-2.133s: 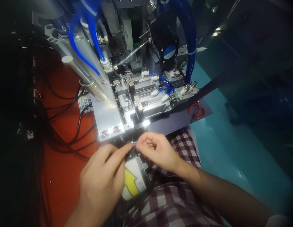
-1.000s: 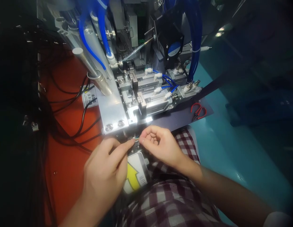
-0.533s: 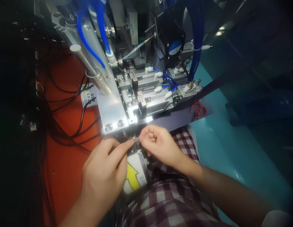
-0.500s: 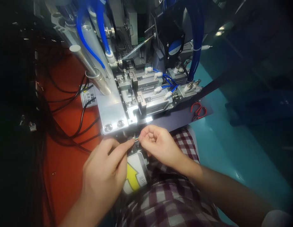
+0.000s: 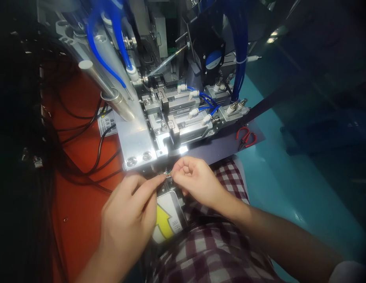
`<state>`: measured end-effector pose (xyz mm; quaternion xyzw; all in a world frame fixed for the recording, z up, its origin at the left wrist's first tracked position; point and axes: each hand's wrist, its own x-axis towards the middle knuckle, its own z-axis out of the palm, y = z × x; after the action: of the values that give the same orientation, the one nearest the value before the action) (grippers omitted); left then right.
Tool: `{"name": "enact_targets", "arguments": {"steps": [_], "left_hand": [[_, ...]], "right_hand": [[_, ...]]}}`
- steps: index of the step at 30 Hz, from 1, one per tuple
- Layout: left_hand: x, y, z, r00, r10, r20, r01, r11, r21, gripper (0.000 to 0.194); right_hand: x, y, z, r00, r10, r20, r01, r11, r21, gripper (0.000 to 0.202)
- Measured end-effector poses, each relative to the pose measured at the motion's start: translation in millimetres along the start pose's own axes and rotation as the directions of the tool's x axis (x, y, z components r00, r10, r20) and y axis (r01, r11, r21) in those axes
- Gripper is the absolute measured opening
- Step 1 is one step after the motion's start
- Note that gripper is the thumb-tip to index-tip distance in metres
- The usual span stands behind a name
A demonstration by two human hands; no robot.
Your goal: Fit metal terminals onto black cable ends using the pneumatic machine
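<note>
My left hand (image 5: 130, 212) is closed, its index finger stretched to a tiny workpiece at the front of the machine and the thumb tucked below. Several thin coloured wires (image 5: 168, 173) show between the two hands' fingertips. My right hand (image 5: 199, 181) is curled, with thumb and index finger pinched on those wires. What the left fingertips press or hold is too small to make out. Just behind the hands rises the metal fixture (image 5: 138, 137) of the machine. Below them lies a white plate with a yellow arrow (image 5: 165, 222).
Pneumatic slides (image 5: 185, 131) with blue air hoses (image 5: 240, 74) stand behind the hands. Red-handled pliers (image 5: 246, 138) rest on the grey plate to the right. Black cables (image 5: 97, 153) cross the orange surface (image 5: 79, 220) at left. Checked cloth (image 5: 218, 251) covers my lap.
The view has shifted slightly, so the machine sits a little further left in it. Both hands keep nearly the same pose at the wires.
</note>
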<state>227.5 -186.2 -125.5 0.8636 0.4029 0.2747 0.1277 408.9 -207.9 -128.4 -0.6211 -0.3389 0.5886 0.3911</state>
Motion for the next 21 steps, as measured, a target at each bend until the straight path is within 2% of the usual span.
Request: {"name": "enact_targets", "arguments": {"steps": [3,8,11,16,21], "left_hand": [[1.2,0.8,-0.6,1.0,-0.002,-0.002,0.002,1.0,-0.004,0.024],[1.4,2.0,-0.7,1.0,-0.008,0.007,0.008,1.0,0.004,0.024],[1.0,1.4,0.5,1.0,-0.005,0.005,0.005,1.0,-0.002,0.024],[0.5,1.1,0.1,1.0,0.008,-0.006,-0.008,1.0,-0.018,0.023],[0.5,1.4,-1.4,0.999,0.028,-0.016,-0.029,0.999,-0.022,0.024]], "right_hand": [[-1.8,-1.1,-2.3,1.0,0.006,0.019,-0.006,1.0,-0.002,0.006],[-3.7,-2.6,-2.3,0.994,-0.104,-0.017,0.103,0.994,-0.032,0.006],[-1.7,-1.5,-0.1,0.993,-0.121,-0.011,0.12,0.993,-0.012,0.004],[0.0,1.5,2.7,0.996,-0.085,-0.021,0.086,0.996,0.021,0.004],[1.6,0.7,1.8,1.0,0.011,-0.003,-0.011,0.999,0.043,0.004]]}}
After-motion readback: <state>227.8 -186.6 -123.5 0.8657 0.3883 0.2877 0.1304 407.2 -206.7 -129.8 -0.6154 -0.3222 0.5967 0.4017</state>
